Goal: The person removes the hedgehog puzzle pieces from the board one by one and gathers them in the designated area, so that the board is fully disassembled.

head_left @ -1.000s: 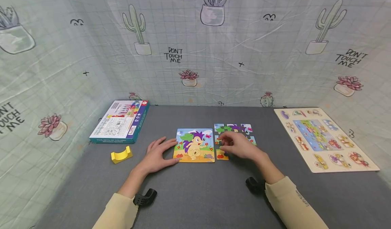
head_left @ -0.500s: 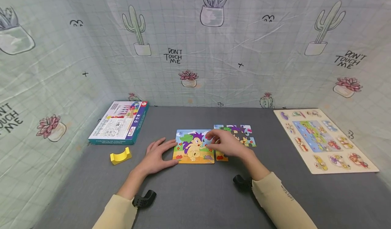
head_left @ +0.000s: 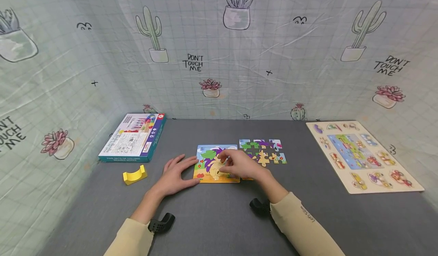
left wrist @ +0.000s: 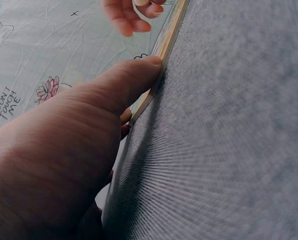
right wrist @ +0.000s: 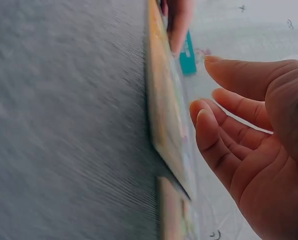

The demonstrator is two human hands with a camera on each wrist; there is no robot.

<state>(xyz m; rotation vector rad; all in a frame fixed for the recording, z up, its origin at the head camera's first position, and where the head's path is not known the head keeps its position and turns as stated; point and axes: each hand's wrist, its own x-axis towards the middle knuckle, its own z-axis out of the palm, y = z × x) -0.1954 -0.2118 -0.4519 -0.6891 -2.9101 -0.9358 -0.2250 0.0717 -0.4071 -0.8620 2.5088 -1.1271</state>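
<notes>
A hedgehog picture board lies flat near the table's middle. My left hand rests at its left side, fingers spread and fairly straight; in the left wrist view the thumb touches the board's edge. Above the right half of the board is my right hand, hiding part of the hedgehog. The right wrist view shows its fingers bent with a gap to the thumb, and no piece between them. Several jigsaw pieces of a matching picture lie right of the board, partly hidden by the right hand.
A flat teal-edged box lies at the back left, with a yellow curved block in front of it. On the right is a wooden puzzle board with vehicle pictures. A patterned cloth wall rises behind the grey table.
The right hand has moved left from the loose jigsaw pieces to over the hedgehog board, uncovering more of the pieces. My left hand has stayed at the board's left edge.
</notes>
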